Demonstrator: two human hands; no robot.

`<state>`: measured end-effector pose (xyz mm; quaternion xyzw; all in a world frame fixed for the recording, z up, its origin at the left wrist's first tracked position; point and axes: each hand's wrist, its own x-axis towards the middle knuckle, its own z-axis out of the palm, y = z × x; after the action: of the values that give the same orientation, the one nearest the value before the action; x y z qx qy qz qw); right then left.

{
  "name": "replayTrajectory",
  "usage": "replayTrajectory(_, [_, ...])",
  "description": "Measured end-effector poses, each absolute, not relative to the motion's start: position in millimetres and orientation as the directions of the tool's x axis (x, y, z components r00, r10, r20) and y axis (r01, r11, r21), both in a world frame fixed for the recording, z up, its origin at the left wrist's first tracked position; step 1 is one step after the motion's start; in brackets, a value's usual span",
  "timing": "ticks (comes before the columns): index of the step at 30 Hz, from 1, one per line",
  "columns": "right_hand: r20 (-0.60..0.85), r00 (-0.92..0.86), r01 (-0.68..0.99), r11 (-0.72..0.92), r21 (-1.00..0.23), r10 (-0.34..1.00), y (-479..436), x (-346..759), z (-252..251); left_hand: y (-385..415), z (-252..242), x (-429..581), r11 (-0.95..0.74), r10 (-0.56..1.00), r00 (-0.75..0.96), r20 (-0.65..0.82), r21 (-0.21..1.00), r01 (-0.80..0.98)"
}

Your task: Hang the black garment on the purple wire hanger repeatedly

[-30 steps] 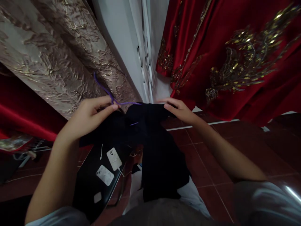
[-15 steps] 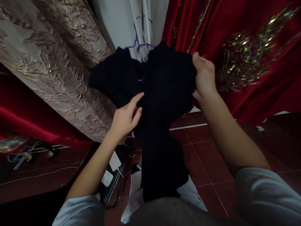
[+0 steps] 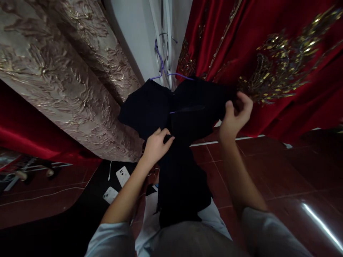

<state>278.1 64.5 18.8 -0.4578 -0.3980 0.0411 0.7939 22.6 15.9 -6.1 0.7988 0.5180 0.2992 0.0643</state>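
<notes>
A dark, near-black short-sleeved top (image 3: pixel 184 167) hangs from a purple hanger (image 3: pixel 162 69) in front of me, its lower part reaching down to my lap. Near the middle of its front, my left hand (image 3: pixel 158 144) pinches the fabric with thumb and fingers close together. Beside the sleeve on the right is my right hand (image 3: pixel 235 119), with thumb and fingers apart and the fingertips close to the sleeve's edge. Dark cloth and dim light hide whether those fingertips touch it.
White metal rack posts (image 3: pixel 167 35) stand behind the hanger. A beige textured gown (image 3: pixel 80 89) hangs at left, a red satin gown (image 3: pixel 284 117) with gold sequins at right. Two pale phones (image 3: pixel 123 175) lie on a black surface (image 3: pixel 88 192). Red tiles (image 3: pixel 257 171) cover the floor.
The top and hanger sit lower in view. My left hand has gone from a pointing finger to a pinch on the front. My right hand's fingers have come apart at the sleeve.
</notes>
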Motion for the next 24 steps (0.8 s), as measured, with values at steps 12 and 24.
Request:
replayTrajectory(12, [0.080,0.006,-0.176,0.080,-0.981,0.997,-40.9,179.1,-48.8,-47.7,-60.8,68.0,-0.448,0.872,-0.210,0.442,0.894,0.023])
replayTrajectory(24, [0.097,-0.010,-0.102,0.096,-0.990,0.995,-48.4,175.1,-46.5,-46.8,-66.0,60.0,-0.490,0.817,-0.197,0.542,0.833,0.258])
